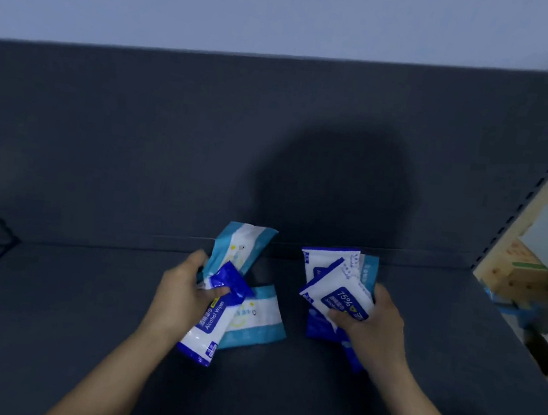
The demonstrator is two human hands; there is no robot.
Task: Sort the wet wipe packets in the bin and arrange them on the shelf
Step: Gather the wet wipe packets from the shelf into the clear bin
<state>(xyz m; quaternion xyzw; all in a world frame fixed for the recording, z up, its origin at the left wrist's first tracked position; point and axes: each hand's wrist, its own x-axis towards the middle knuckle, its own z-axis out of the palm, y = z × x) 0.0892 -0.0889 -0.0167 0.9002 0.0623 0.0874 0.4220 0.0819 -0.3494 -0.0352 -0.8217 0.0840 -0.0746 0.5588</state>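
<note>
Left hand [182,294] and right hand [372,326] each curl fingers [343,316] round glossy flat wipe packets [338,294] (crinkly plastic)

At least three blue-white alcohol packets [340,298] and two teal-banded packets [259,319].

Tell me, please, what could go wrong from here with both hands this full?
The left hand pinches a loose fan of mixed kinds: a light-blue packet, a dark blue packet and an Alcohol Wipes packet; one could slip. The right hand grips a stack of 75% alcohol packets with a teal-edged packet behind, which might get shelved with the wrong kind.
</note>
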